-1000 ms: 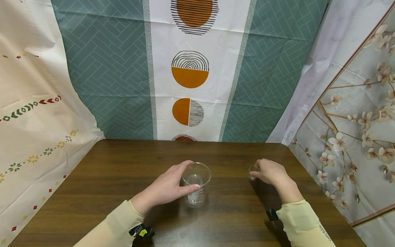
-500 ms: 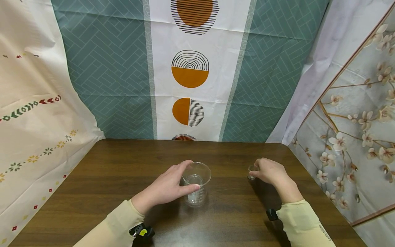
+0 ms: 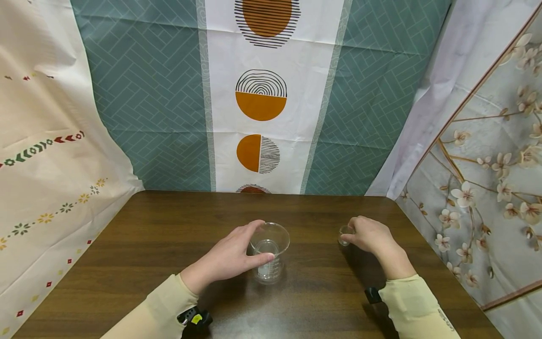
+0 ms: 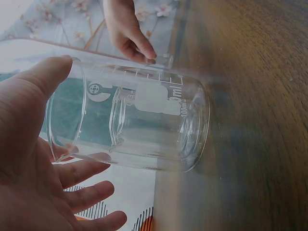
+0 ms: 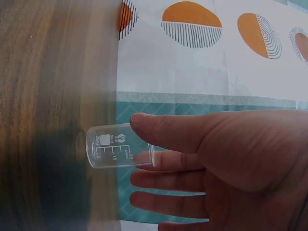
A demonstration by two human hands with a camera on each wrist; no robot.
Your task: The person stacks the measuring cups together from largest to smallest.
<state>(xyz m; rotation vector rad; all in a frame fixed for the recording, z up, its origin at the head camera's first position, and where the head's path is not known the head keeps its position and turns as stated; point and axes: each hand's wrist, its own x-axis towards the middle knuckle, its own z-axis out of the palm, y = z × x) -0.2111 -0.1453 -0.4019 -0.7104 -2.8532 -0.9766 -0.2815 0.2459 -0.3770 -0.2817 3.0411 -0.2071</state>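
Note:
A large clear glass beaker (image 3: 277, 270) stands upright at the middle of the brown table, with a smaller beaker (image 4: 149, 130) nested inside it. My left hand (image 3: 230, 254) holds the large beaker near its rim, thumb (image 4: 53, 74) on one side and a finger on the other; its other fingers are spread. Off to the right, my right hand (image 3: 372, 238) pinches a tiny 25 ml beaker (image 5: 113, 147) by its upper part between thumb and forefinger. The remaining right fingers extend loosely. Whether the tiny beaker touches the tabletop, I cannot tell.
The wooden table (image 3: 178, 216) reaches back to a hanging teal and white cloth (image 3: 165, 117). Patterned cream fabric (image 3: 55, 188) borders the left side, and a flowered cloth (image 3: 487, 197) borders the right.
My right hand has shifted very slightly left and away from me with the tiny beaker. The left hand and the large beaker have stayed in place.

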